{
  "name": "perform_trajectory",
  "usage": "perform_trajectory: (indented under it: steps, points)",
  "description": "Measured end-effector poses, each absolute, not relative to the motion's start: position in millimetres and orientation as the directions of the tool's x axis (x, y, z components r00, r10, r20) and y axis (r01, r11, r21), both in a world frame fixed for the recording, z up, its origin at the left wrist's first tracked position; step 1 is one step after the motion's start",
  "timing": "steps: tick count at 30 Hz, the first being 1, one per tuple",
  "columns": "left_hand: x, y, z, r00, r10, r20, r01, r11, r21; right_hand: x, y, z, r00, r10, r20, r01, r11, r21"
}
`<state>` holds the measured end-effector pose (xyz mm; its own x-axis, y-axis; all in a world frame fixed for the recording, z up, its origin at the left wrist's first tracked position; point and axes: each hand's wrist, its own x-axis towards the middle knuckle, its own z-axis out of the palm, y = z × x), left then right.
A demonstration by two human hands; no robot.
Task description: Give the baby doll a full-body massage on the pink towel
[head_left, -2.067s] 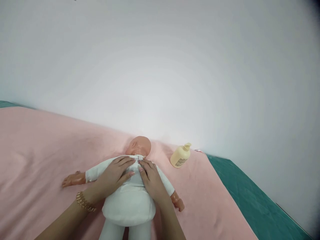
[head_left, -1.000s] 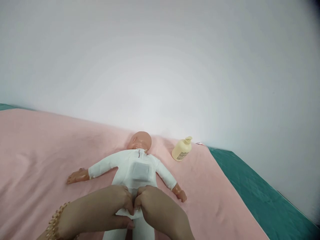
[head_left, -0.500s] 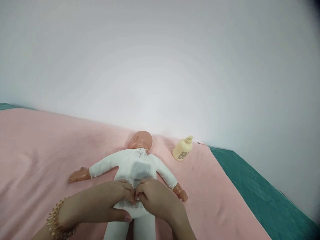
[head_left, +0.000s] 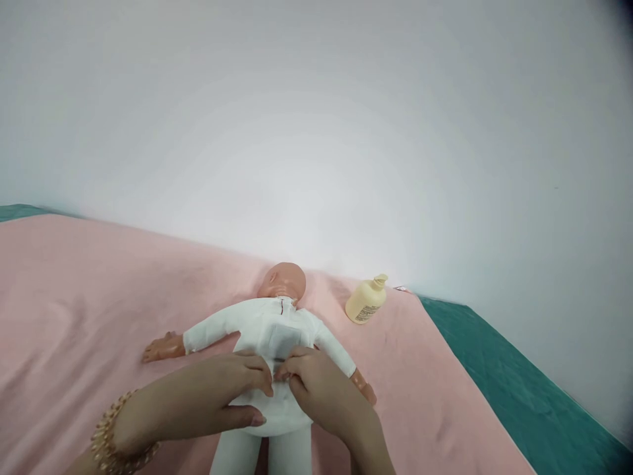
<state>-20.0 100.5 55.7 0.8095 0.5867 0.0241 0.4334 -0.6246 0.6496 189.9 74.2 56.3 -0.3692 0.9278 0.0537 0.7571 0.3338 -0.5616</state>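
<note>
Position checked against the grey panel [head_left: 284, 338] on the doll [head_left: 281, 409]. The left hand [head_left: 237, 388] and right hand [head_left: 316, 382], spread flat at its two sides two seconds ago, now sit toward its leg end, fingers curled. Since the last half-second both have advanced nearer its lower edge.

A narrow gap runs between the left fingers [head_left: 263, 380] and the right fingers [head_left: 284, 371], with the doll [head_left: 284, 320] blocking the way down beneath both. Over them I see open air. Ahead, past the doll's head [head_left: 285, 281], the wall [head_left: 311, 145] bars the way. Ahead and rightward of the fingers, a pump bottle [head_left: 366, 302] is an obstacle; between it and the doll's sleeve [head_left: 337, 346], cloth leaves a passage. Farther right, the pink cloth [head_left: 430, 382] offers broad room.
</note>
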Motion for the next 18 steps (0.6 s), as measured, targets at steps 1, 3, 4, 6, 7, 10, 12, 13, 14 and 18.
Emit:
perform_trajectory:
  steps: [1,3,4,6,7,10,12,13,14,18]
  points:
    - [-18,101,53,0.811,0.584,0.036,0.422,-0.626,0.656,190,75,54,-0.377,0.926,0.034,0.756,0.329,-0.567]
    - [-16,103,48,0.808,0.585,0.069,0.402,-0.634,0.661,188,77,51,-0.393,0.919,-0.012,0.764,0.319,-0.561]
    - [-15,103,47,0.803,0.591,0.075,0.403,-0.632,0.662,188,78,50,-0.391,0.92,-0.016,0.769,0.318,-0.555]
    - [-14,104,48,0.797,0.602,0.045,0.425,-0.613,0.666,187,79,50,-0.397,0.917,-0.019,0.777,0.325,-0.539]
    - [-14,104,50,0.799,0.6,0.022,0.436,-0.604,0.667,187,79,51,-0.402,0.915,-0.019,0.779,0.331,-0.532]
    - [-16,104,57,0.822,0.57,0.019,0.416,-0.622,0.663,187,78,56,-0.403,0.915,-0.006,0.779,0.34,-0.527]
    - [-17,104,59,0.824,0.562,0.063,0.395,-0.652,0.647,188,78,60,-0.379,0.925,0.018,0.776,0.329,-0.538]
    - [-17,104,59,0.817,0.571,0.079,0.399,-0.659,0.637,188,78,61,-0.364,0.931,0.03,0.776,0.32,-0.543]
    - [-17,105,58,0.808,0.583,0.088,0.41,-0.662,0.628,189,78,61,-0.35,0.936,0.038,0.778,0.313,-0.545]
    - [-14,107,49,0.79,0.603,0.106,0.421,-0.661,0.621,190,81,56,-0.334,0.942,0.021,0.774,0.287,-0.565]
